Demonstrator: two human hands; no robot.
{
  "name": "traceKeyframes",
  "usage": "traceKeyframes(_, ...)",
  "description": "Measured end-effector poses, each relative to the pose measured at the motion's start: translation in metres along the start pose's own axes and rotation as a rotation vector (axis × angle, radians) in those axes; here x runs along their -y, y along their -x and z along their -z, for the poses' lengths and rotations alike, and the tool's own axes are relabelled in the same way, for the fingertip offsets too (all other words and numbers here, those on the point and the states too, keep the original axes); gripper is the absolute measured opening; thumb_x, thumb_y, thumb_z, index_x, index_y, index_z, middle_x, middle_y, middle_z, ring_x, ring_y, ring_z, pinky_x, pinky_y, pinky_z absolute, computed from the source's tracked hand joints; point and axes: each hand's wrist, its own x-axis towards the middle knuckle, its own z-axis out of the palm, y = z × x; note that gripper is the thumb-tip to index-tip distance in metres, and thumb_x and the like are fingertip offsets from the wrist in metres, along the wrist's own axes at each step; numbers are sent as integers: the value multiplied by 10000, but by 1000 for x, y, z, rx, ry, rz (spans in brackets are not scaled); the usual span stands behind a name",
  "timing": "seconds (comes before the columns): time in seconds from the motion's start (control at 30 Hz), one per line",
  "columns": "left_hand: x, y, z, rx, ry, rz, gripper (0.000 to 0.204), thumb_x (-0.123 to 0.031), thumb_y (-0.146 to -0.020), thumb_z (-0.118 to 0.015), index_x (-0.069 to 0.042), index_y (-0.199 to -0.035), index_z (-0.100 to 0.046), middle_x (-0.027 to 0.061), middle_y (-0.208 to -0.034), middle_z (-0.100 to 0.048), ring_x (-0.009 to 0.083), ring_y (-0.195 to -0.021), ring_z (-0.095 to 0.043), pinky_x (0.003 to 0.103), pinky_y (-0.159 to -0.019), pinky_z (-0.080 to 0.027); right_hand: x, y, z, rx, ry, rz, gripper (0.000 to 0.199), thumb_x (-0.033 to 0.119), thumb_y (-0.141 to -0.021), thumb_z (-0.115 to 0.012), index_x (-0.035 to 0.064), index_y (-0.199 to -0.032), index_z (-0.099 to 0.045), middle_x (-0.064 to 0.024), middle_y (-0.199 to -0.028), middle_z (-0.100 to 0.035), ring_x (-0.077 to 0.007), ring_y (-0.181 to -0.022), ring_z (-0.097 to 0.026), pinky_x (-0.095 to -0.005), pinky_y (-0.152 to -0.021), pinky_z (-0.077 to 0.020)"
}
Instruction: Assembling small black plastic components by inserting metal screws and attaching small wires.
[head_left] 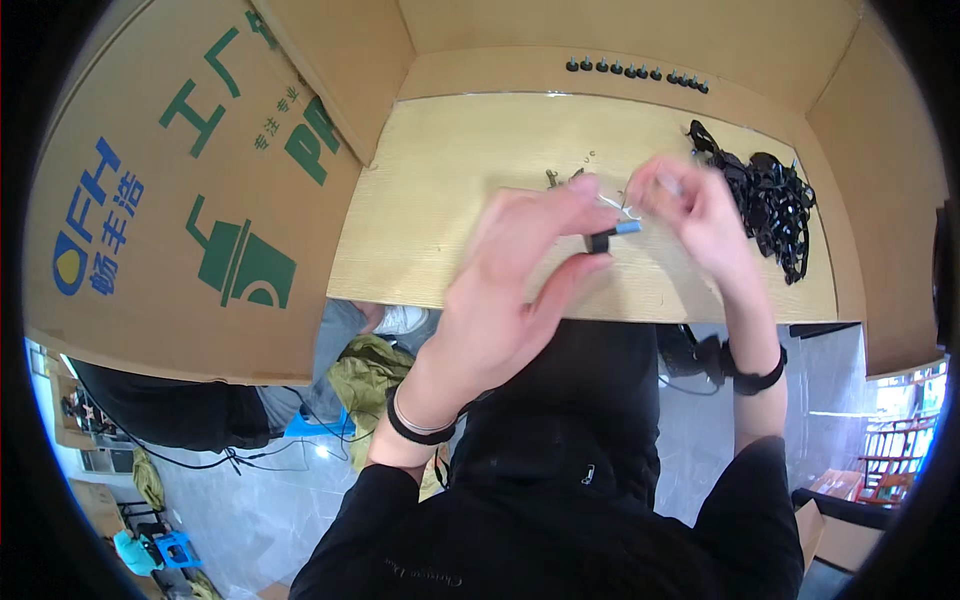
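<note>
My left hand [520, 265] is closed over the tabletop, a small black knob with a blue-grey stud [627, 227] between thumb and fingers. The stud points right, toward my other hand. Just to the right, my right hand [695, 205] is blurred by motion, its fingers curled together in a pinch. What they hold, if anything, is too smeared to name. A thin white strand [622, 208] shows between the two hands. Behind my left fingers lie small dark metal pieces [553, 178], partly covered by the hand.
Along the back stands a row of several black knobs with studs [630, 70]. A tangled heap of glossy black parts [775, 200] lies at the table's right. Cardboard walls [200, 200] enclose the wooden tabletop [400, 230] at left, back and right.
</note>
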Motion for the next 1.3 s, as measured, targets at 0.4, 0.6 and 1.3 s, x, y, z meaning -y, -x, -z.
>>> traceKeyframes(0.4,19,7,-9,172,179,89,675,98,-777,-684,-49,-1370,-397,102,-1086,-632,234,-1067,-605,347,-936,-523,-8,-12,24,-139,-106,-140,199,206,-885,-643,8,-885,-662,-11,-737,-628,-86,-674,-532,-233,-627,-423)
traceKeyframes(0.6,30,-15,6,20,-146,114,405,69,-835,-645,-5,-1228,-590,107,-1128,-593,195,-1072,-597,299,-908,-527,18,9,26,672,196,-129,145,134,-875,-602,27,-923,-687,-51,-696,-634,-91,-609,-515,-280,-549,-415)
traceKeyframes(1.3,45,-53,-46,-140,551,418,312,34,-830,-685,38,-1133,-614,129,-1112,-634,185,-1025,-630,324,-901,-547,30,3,2,-381,-343,-174,153,132,-833,-734,6,-916,-711,126,-546,-292,-7,-515,-238,-217,-479,-207)
